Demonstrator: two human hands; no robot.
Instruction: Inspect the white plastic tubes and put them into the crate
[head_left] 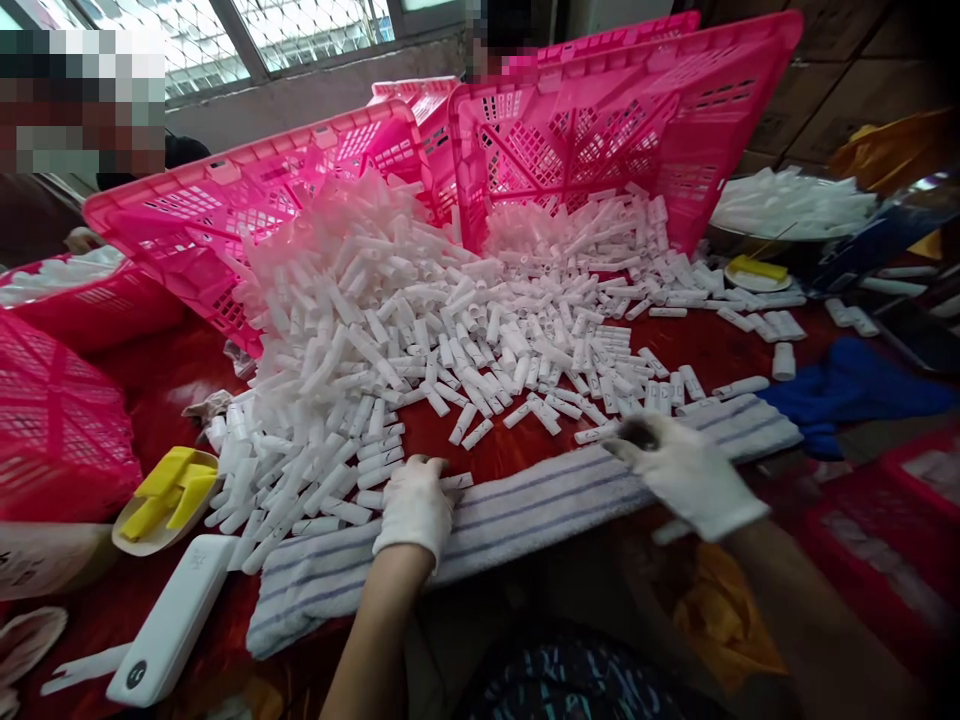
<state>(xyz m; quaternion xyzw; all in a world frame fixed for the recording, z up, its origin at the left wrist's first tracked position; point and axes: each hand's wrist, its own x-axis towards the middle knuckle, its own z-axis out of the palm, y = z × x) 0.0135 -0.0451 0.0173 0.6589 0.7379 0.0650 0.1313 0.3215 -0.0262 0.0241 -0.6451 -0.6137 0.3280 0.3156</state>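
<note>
A large heap of small white plastic tubes (420,330) covers a red table (697,350). Both my hands wear white gloves. My left hand (415,508) rests on a striped white towel (525,510) at the table's near edge, fingers curled, its fingertips touching a white tube (456,482) at the heap's edge. My right hand (686,475) lies on the towel's right part, fingers closed around a small dark thing I cannot make out.
Two pink crates (600,130) lie tipped on their sides behind the heap, and another pink crate (60,420) stands at left. A dish of yellow pieces (169,495) and a white power bank (176,620) sit near left. A blue cloth (847,395) lies at right. Another person's blurred figure shows at far left.
</note>
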